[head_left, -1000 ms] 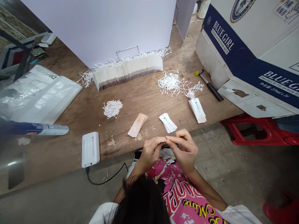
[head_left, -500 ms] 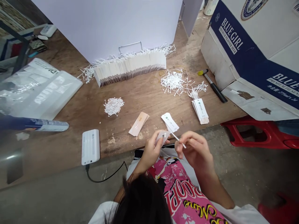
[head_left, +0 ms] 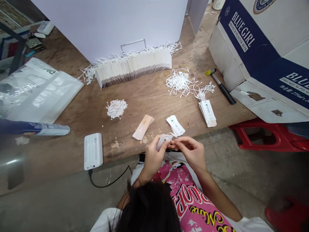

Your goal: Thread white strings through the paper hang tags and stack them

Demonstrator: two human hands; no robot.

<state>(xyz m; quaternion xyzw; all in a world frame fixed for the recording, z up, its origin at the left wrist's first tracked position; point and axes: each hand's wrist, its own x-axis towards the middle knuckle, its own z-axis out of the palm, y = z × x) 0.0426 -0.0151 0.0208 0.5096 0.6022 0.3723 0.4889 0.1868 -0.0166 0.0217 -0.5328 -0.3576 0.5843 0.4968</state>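
String (head_left: 173, 134) pinched in right hand (head_left: 193, 153) now comes in close at card (head_left: 164, 139) gripped by left hand (head_left: 154, 155); looks like joining work.

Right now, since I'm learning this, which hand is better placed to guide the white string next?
Probably the right hand: its fingers are at the white string, while the left hand holds the card.

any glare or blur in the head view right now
Head view: a bright glare streak on the table at far left, and shiny highlights on the plastic bag; head view: the red shape at lower right is blurred; head view: the card in the left hand is clearer, though its print is too small to read
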